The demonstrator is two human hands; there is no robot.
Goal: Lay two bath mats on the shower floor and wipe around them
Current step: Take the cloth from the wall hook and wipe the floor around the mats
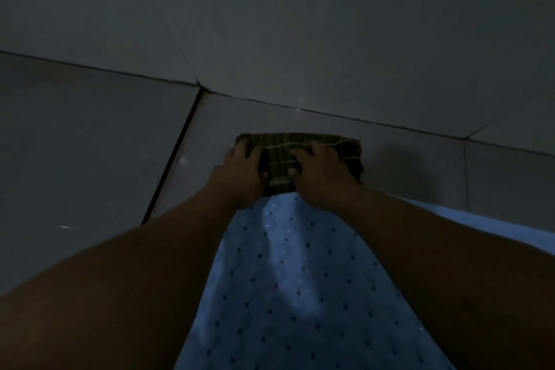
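Both hands were down on the dark striped cloth, the left hand at its left end and the right hand just right of centre, fingers spread and bearing on it rather than clenched round it. That flat, two-handed press looked made for wiping, pushing the cloth along the floor tiles ahead of the hands, close to the foot of the wall. The cloth was folded into a thick oblong, woven, olive with pale stripes. Directly behind the wrists, running back under the forearms, lay the blue bath mat, smooth, faintly glossy, dotted with small holes. Only one mat showed. The tiles were large, grey, slick, split by dark grout lines.
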